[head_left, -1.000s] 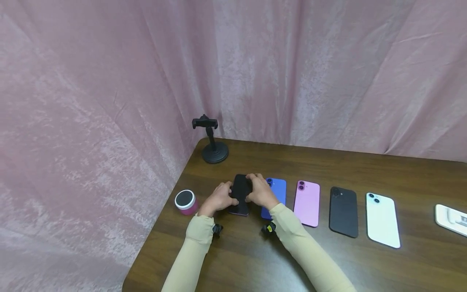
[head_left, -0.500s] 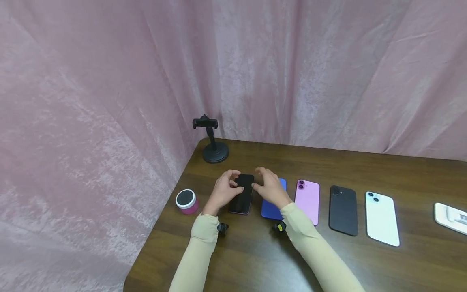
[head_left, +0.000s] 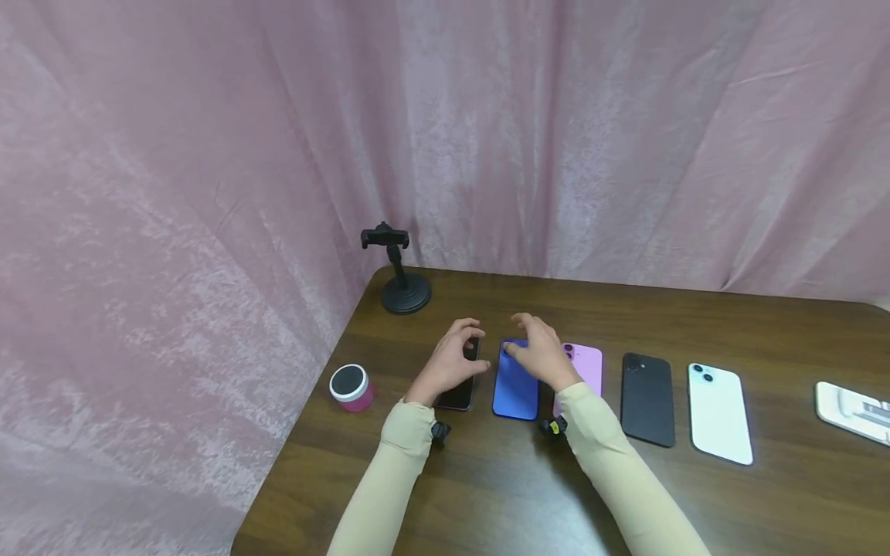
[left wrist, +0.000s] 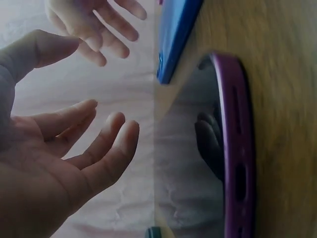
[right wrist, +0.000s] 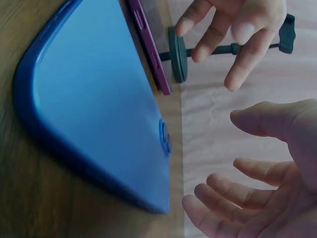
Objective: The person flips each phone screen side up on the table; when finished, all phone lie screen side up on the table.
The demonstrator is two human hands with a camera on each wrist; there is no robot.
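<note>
A phone [head_left: 454, 399] lies screen up, its dark glass showing; the left wrist view gives it a purple edge [left wrist: 231, 124]. Above that phone hovers my left hand [head_left: 450, 364], fingers loosely bent and holding nothing. To its right a blue phone [head_left: 516, 392] rests camera side up. My right hand [head_left: 545, 357] is over the blue phone's upper right, thumb apart from the fingers, with nothing in its grasp. In the right wrist view, air separates this hand [right wrist: 267, 198] from the blue phone [right wrist: 99, 94]. A pink phone [head_left: 591, 367] is partly covered by the right hand and sleeve.
Farther right lie a black phone [head_left: 648, 400], a white phone [head_left: 720, 414] and a white device [head_left: 851, 411]. A black phone stand [head_left: 405, 293] is at the back left. A pink jar with a white-rimmed lid [head_left: 353, 388] sits near the left table edge.
Both hands have left the dark-screened phone and shifted right. The left hand is now above it and the right above the blue phone. The phones stay in their row.
</note>
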